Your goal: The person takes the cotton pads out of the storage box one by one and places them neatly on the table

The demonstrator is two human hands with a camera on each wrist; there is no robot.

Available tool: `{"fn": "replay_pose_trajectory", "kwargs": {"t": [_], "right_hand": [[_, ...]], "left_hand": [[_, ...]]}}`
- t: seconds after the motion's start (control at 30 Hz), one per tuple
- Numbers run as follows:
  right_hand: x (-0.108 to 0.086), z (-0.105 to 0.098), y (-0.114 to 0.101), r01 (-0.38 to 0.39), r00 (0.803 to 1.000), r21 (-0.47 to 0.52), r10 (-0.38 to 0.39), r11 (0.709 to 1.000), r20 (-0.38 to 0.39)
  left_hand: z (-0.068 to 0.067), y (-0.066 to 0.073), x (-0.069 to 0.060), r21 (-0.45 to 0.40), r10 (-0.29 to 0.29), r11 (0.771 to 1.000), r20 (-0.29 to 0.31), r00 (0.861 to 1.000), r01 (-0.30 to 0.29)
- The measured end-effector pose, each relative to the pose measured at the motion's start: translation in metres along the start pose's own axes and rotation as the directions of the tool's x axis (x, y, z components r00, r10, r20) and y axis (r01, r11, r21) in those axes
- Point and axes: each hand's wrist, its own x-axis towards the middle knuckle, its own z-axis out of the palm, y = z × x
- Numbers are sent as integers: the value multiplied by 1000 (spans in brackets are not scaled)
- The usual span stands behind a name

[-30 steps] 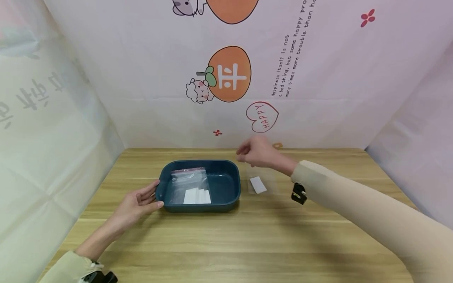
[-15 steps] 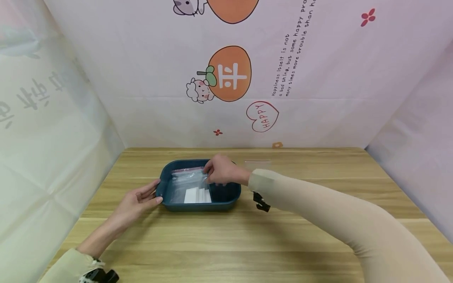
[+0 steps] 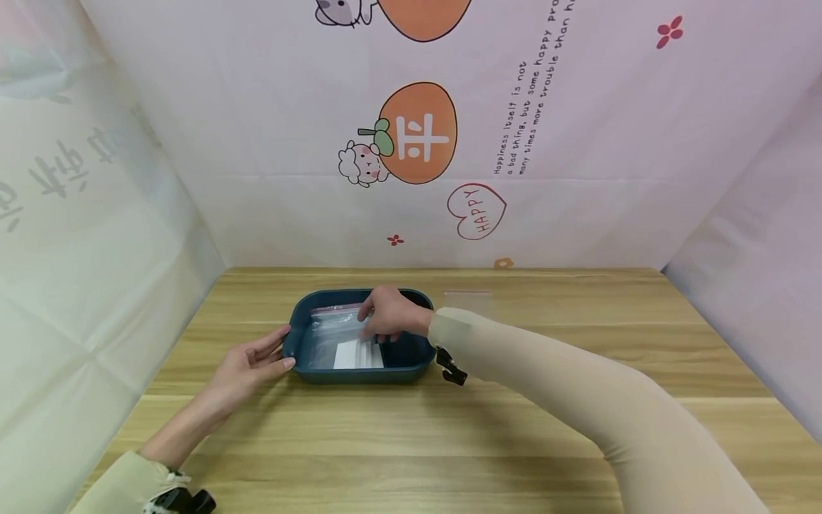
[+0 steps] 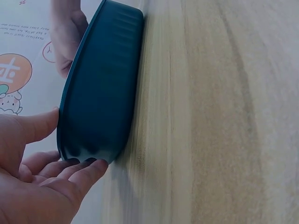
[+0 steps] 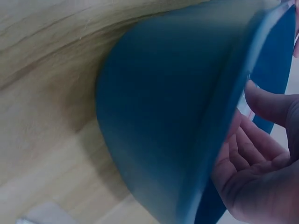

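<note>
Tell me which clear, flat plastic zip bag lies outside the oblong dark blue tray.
The clear plastic zip bag on the wooden table, partly behind the beige right sleeve; the other clear bagging lies inside the dark blue tray.

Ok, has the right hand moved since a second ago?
Yes. In the head view, the right hand has moved left and lower in the picture, judged against the red heart on the backdrop; it now reaches into the blue tray.

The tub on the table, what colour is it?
The tub is dark blue-green; it shows best in the left wrist view.
</note>
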Motion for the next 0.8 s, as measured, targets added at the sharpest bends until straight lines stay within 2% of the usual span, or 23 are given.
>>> {"fn": "replay_pose_trajectory", "kwargs": {"t": [0.23, 0.33, 0.5, 0.6, 0.73, 0.8], "right_hand": [[2, 5, -2, -15, 999, 40, 17, 999, -42], [1, 8, -3, -27, 997, 95, 34, 995, -65], [0, 11, -4, -67, 993, 216, 86, 974, -81], [-1, 11, -4, -89, 991, 254, 111, 963, -73], [-2, 8, -1, -99, 991, 304, 123, 948, -61], [-2, 5, 2, -79, 993, 348, 106, 934, -58]], "left_hand": [[0, 0, 0, -19, -21, 1000, 10, 1000, 21], [-1, 0, 0, -21, -27, 999, 13, 1000, 27], [-1, -1, -1, -17, -33, 999, 13, 999, 33], [-1, -1, -1, -17, -33, 999, 17, 999, 33], [-1, -2, 0, -20, -30, 999, 21, 999, 30], [-1, -2, 0, -17, -33, 999, 21, 999, 33]]}}
